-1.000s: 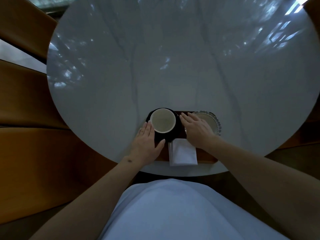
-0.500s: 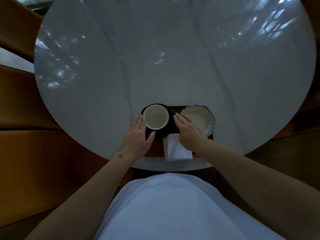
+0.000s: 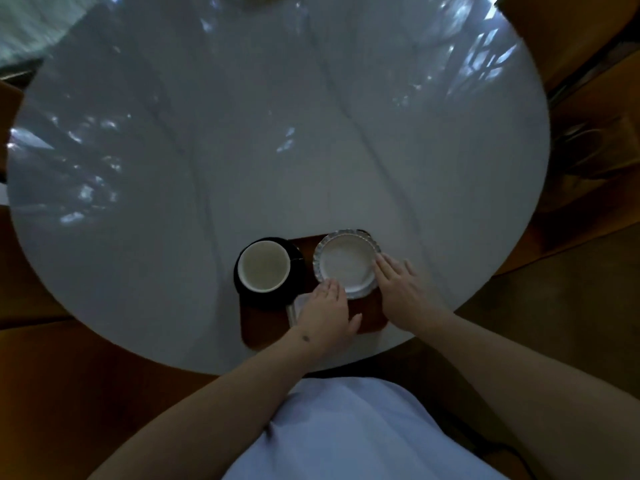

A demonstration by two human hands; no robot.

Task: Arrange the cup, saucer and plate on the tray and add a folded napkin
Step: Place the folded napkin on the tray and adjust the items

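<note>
A brown wooden tray [image 3: 370,317] lies at the near edge of the round table. On its left end a white cup [image 3: 265,266] stands upright on a black saucer [image 3: 270,295]. A white fluted plate [image 3: 346,263] rests on the tray's right half. My left hand [image 3: 325,315] lies flat over the folded white napkin [image 3: 294,306], which shows only as a sliver, its fingertips touching the plate's near rim. My right hand [image 3: 401,289] lies flat with fingers against the plate's right rim. Neither hand grips anything.
The grey-white marble table [image 3: 242,133] stretches far beyond the tray. Wooden seating [image 3: 52,375] curves around its left side and a wooden chair [image 3: 588,81] stands at the right. My light shirt fills the bottom of the view.
Both hands left the cup and saucer and shifted right to the plate. My left hand now covers the napkin. The camera view also swung.
</note>
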